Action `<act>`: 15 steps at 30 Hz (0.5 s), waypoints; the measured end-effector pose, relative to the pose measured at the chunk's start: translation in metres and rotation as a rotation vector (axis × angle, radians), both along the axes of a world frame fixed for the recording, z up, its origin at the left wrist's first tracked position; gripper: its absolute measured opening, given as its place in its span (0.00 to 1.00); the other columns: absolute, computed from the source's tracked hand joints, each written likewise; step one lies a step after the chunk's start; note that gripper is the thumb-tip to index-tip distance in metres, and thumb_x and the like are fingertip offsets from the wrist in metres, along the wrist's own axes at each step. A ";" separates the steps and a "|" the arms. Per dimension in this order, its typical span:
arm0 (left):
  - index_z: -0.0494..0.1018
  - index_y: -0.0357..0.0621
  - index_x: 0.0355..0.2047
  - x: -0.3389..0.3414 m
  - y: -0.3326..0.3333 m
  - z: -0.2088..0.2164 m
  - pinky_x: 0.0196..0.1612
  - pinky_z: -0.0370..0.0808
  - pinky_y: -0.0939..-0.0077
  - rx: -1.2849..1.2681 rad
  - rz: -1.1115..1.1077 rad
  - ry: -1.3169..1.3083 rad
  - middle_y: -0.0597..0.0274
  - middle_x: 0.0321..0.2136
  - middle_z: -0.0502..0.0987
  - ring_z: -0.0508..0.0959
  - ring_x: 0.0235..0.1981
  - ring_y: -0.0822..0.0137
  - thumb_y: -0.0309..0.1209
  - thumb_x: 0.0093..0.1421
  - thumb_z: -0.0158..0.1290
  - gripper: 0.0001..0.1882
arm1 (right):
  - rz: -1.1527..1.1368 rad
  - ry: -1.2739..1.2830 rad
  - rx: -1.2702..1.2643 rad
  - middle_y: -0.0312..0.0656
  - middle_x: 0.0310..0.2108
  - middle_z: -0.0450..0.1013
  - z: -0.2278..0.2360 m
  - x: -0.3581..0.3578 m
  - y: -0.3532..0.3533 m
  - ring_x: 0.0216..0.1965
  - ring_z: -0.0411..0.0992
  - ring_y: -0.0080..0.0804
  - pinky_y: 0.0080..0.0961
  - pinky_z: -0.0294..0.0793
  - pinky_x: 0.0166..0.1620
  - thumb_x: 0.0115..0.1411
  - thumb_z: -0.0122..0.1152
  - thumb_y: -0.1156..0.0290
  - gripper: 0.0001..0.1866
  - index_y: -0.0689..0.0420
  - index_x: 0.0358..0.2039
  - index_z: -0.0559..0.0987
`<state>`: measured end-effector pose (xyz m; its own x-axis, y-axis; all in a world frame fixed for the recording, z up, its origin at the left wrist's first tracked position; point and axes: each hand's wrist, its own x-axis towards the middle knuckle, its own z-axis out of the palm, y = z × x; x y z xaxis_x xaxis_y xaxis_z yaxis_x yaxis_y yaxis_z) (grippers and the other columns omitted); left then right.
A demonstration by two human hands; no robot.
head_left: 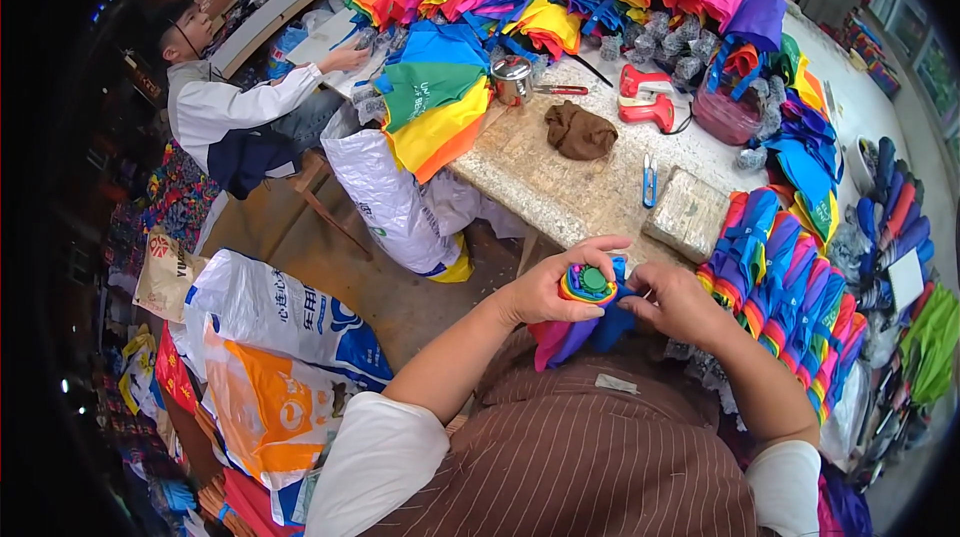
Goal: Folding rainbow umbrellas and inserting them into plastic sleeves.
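Note:
A rainbow folding umbrella is held in front of my apron, its round green end turned up toward me. My left hand is wrapped around it, thumb and fingers on either side of the bundle. Pink, purple and blue cloth hangs loose below that grip. With thumb and fingers pressed together, my right hand pinches the blue cloth at the umbrella's right side. Just beyond my hands, on the worktable, lie a worn rectangular block and blue-handled thread snips.
Rolled rainbow umbrellas are stacked to my right. Farther up the table are a brown cloth, red-and-white tools, a tin and open rainbow canopies. White sacks stand at left; a co-worker sits beyond.

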<state>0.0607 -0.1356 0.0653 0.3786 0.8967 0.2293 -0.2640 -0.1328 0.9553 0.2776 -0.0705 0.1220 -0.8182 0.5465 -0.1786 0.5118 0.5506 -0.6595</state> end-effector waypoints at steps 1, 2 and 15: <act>0.70 0.50 0.40 0.002 -0.002 -0.001 0.62 0.55 0.62 0.015 -0.023 0.033 0.48 0.63 0.52 0.59 0.62 0.55 0.30 0.44 0.64 0.21 | -0.003 -0.002 -0.004 0.51 0.34 0.71 -0.003 0.002 -0.004 0.38 0.71 0.50 0.39 0.71 0.40 0.53 0.59 0.73 0.10 0.58 0.37 0.74; 0.70 0.50 0.40 0.004 -0.005 -0.002 0.62 0.56 0.62 0.028 -0.046 0.065 0.48 0.63 0.52 0.60 0.62 0.54 0.29 0.45 0.64 0.21 | 0.021 0.055 0.030 0.50 0.34 0.71 -0.008 0.004 -0.008 0.38 0.72 0.50 0.40 0.71 0.40 0.53 0.59 0.73 0.11 0.58 0.38 0.74; 0.70 0.49 0.39 0.017 0.034 -0.003 0.61 0.54 0.62 0.100 -0.127 0.211 0.43 0.63 0.53 0.56 0.63 0.52 0.29 0.41 0.65 0.22 | 0.091 0.167 0.186 0.48 0.32 0.71 -0.034 0.019 0.023 0.37 0.71 0.49 0.38 0.71 0.41 0.50 0.62 0.72 0.10 0.61 0.32 0.74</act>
